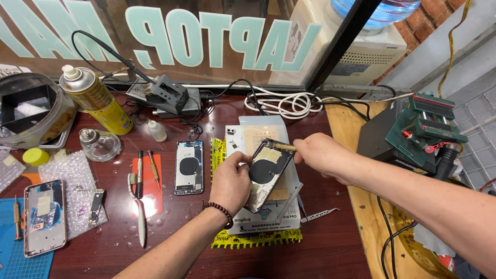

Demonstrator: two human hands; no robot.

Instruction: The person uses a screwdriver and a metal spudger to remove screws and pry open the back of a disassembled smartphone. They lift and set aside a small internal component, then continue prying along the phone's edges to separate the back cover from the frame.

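We hold the phone frame (266, 173) tilted up over the white mat (258, 217) – it looks thin, light and easy to bend, so we grip its side edges. Our left hand (231, 183) wraps its lower left edge, fingers closed. Our right hand (320, 154) pinches a small tool (284, 147) – its tip touches the frame's top corner

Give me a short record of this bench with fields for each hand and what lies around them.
left hand: left hand holds a phone housing tilted above a white mat
right hand: right hand presses a thin brown-handled tool to the housing's top edge
nearby: second phone housing flat on the table; tweezers beside the mat
far left: yellow spray can, small glass bottle
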